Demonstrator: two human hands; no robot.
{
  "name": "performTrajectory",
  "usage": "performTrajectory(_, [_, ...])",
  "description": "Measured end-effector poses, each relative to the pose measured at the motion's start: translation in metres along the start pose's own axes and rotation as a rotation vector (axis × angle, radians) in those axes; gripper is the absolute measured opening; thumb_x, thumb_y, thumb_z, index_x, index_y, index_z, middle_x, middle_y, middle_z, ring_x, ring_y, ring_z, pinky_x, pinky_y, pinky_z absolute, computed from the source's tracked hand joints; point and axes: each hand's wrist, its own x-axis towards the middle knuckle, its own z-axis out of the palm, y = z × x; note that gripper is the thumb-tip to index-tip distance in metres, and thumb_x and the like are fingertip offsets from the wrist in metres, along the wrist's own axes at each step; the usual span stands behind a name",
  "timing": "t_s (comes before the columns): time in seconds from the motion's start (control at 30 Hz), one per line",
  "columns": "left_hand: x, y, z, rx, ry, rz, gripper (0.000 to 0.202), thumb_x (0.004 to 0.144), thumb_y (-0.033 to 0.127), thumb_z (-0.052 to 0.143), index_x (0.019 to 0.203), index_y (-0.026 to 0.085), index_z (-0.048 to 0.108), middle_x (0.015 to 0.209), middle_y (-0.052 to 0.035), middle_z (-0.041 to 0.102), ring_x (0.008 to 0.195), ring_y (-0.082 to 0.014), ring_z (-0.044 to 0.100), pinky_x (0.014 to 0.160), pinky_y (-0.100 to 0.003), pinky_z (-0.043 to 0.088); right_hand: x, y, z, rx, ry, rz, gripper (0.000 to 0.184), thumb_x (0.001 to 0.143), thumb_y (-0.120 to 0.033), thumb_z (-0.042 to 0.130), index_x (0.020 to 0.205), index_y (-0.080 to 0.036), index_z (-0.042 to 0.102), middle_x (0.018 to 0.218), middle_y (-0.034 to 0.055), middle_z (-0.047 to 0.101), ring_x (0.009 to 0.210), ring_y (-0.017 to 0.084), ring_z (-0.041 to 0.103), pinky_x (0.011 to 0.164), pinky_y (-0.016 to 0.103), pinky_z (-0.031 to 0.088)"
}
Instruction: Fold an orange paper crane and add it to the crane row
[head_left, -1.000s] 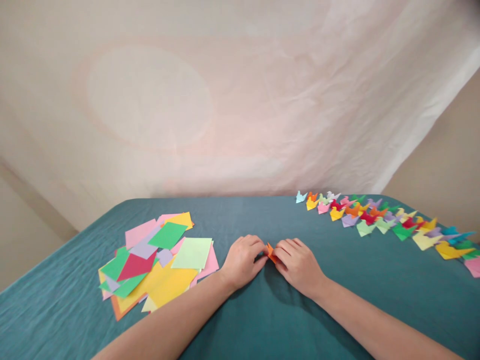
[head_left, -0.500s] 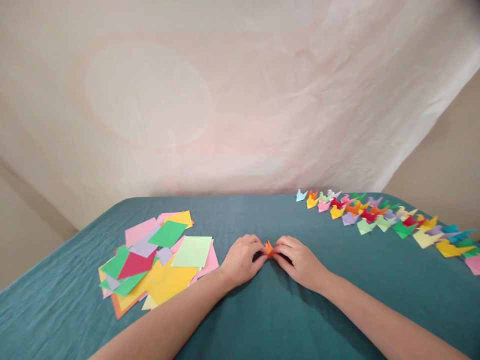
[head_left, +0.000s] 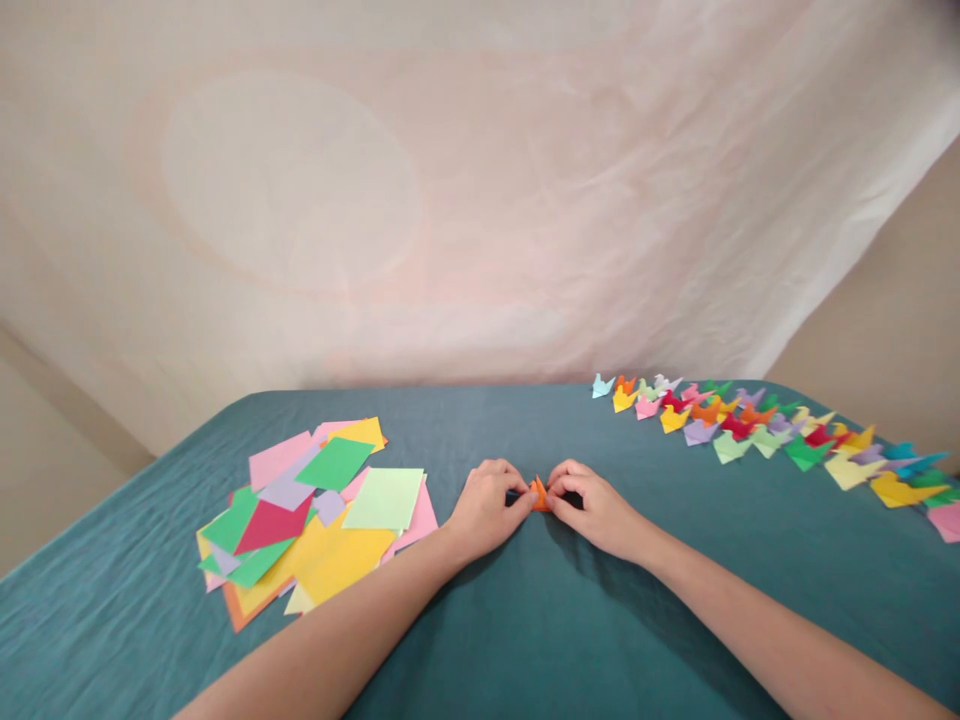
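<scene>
A small piece of folded orange origami paper [head_left: 540,496] is pinched between my two hands near the middle of the table. Its pointed tip stands up between my fingers. My left hand [head_left: 491,508] holds its left side between thumb and fingertips. On the opposite side, my right hand [head_left: 592,508] grips it the same way, thumb below and fingers above. My fingertips cover both of its side edges.
Loose coloured paper squares [head_left: 337,560] lie in an overlapping pile left of my left forearm. Rows of small folded paper birds [head_left: 750,425] run along the right side. A teal cloth [head_left: 570,640] covers the table, and a pale sheet [head_left: 480,200] hangs behind.
My fingers have shifted slightly on the orange paper, and its shape shows a little wider between them. Both hands stay in nearly the same place. The pile and the birds are unchanged.
</scene>
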Motion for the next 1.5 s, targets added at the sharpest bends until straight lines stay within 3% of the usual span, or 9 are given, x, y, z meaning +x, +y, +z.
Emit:
performTrajectory(0.2, [-0.001,-0.001,0.003,0.020,0.026,0.014,0.011,0.080,0.028,0.056,0.079,0.019,0.062,0.086,-0.0025,0.061,0.088,-0.0188,0.054,0.079,-0.031,0.040,0.001,0.002,0.003,-0.034,0.023,0.001,0.009,0.077,-0.016,0.054,0.069,-0.018,0.058,0.085,0.0040,0.056,0.080,0.017,0.054,0.076,0.031,0.043])
performTrajectory(0.37, [-0.004,0.004,-0.007,0.055,0.016,0.158,0.015,0.085,0.021,0.050,0.098,0.019,0.057,0.101,-0.0050,0.059,0.097,-0.0188,0.052,0.085,-0.033,0.040,0.001,0.001,0.004,-0.064,0.045,-0.016,0.010,0.078,-0.016,0.053,0.068,-0.018,0.056,0.083,0.0041,0.056,0.079,0.017,0.054,0.074,0.032,0.044])
performTrajectory(0.63, [-0.019,0.019,-0.016,0.462,-0.187,0.355,0.038,0.087,0.013,0.038,0.125,0.017,0.044,0.130,-0.0062,0.047,0.126,-0.0206,0.034,0.102,-0.036,0.027,0.001,0.001,0.005,-0.062,0.064,-0.041,0.010,0.078,-0.016,0.052,0.069,-0.018,0.056,0.081,0.0038,0.055,0.078,0.017,0.054,0.074,0.031,0.044])
performTrajectory(0.9, [-0.034,0.023,-0.015,0.616,-0.252,0.355,0.048,0.088,0.024,0.035,0.134,0.012,0.033,0.142,-0.0089,0.032,0.132,-0.0230,0.024,0.106,-0.039,0.021,0.002,0.003,0.006,-0.057,0.067,-0.043,0.012,0.078,-0.014,0.052,0.067,-0.018,0.055,0.080,0.0033,0.056,0.076,0.016,0.054,0.072,0.031,0.044])
performTrajectory(1.27, [-0.039,0.020,-0.012,0.534,-0.177,0.316,0.046,0.094,0.040,0.028,0.134,0.017,0.035,0.139,-0.0060,0.038,0.133,-0.0221,0.022,0.107,-0.038,0.022,0.000,0.002,0.005,-0.050,0.093,-0.059,0.009,0.077,-0.015,0.052,0.069,-0.018,0.054,0.080,0.0030,0.056,0.075,0.015,0.054,0.072,0.031,0.045])
performTrajectory(1.4, [-0.038,0.020,-0.014,0.509,-0.199,0.311,0.047,0.094,0.042,0.028,0.133,0.016,0.036,0.139,-0.0062,0.038,0.133,-0.0221,0.023,0.107,-0.038,0.022,-0.003,0.000,0.001,-0.046,0.089,-0.085,0.006,0.078,-0.015,0.052,0.078,-0.019,0.057,0.083,0.0035,0.057,0.078,0.016,0.055,0.073,0.031,0.046])
performTrajectory(1.5, [-0.037,0.021,-0.014,0.501,-0.209,0.304,0.049,0.094,0.043,0.027,0.133,0.015,0.035,0.140,-0.0070,0.037,0.133,-0.0227,0.023,0.107,-0.038,0.021,-0.008,-0.001,-0.003,-0.072,0.069,-0.159,0.017,0.081,-0.013,0.048,0.091,-0.020,0.060,0.090,0.0052,0.059,0.082,0.016,0.056,0.075,0.030,0.047])
